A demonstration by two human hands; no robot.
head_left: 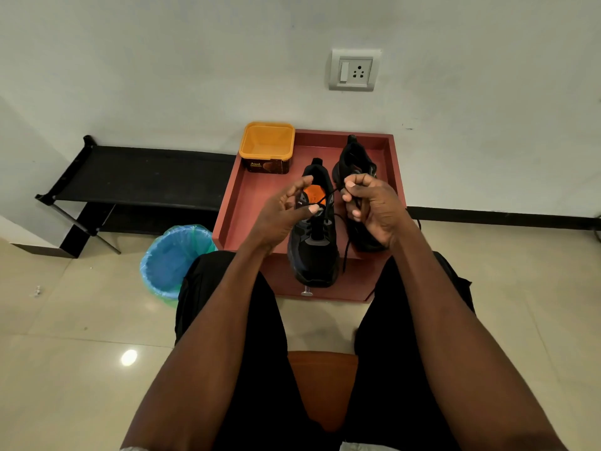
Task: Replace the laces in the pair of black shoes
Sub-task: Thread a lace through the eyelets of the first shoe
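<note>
I look down over my knees at a dark red tray (247, 203) on the tiled floor, set against the far wall. Two black shoes stand in it, toes toward me: the left shoe (313, 255) sits nearer, with its toe over the tray's near edge and an orange insole showing in its opening, and the right shoe (354, 157) stands just beside it, farther back. My left hand (279, 216) hovers over the left shoe's opening, thumb and fingers curled, pinching a black lace (328, 195) near its thumb tip. My right hand (374, 203) is held over the right shoe, its fingers curled tight around the other stretch of that lace, which runs taut between the two hands across the left shoe's tongue. A loose end of lace hangs down between the shoes toward the tray's near side. In the tray's far left corner sits an open orange tub (266, 148) with a brown label. Left of the tray are a black rack (140, 177) against the wall and a blue bin (172, 258) lined with a bag. A wall socket (354, 70) is mounted above the tray.
</note>
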